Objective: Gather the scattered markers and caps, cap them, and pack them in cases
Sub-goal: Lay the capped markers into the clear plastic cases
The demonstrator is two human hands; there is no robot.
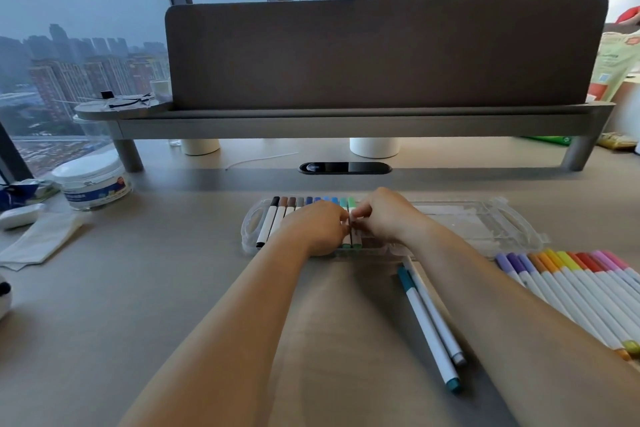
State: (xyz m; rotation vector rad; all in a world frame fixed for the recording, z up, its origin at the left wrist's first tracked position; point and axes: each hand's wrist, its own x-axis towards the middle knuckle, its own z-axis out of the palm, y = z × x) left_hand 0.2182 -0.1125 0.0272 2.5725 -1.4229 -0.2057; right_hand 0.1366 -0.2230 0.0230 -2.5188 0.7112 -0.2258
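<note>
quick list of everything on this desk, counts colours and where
marker case: one, clear, open, desk centre
cased markers: about ten, black, browns, grey, blues, greens, left half of the case
loose markers: two, one teal-capped, one grey-capped, on the desk in front of the case
marker row: a dozen or so, purple, orange, yellow, red and pink caps, desk right
jar: one, clear with a white lid, desk left
cloth: one, white, in front of the jar
divider panel: one, grey, on the raised shelf behind
cylinders: two, white, under the shelf
left hand, right hand: two, bare, over the case, fingertips pinching the green marker
</note>
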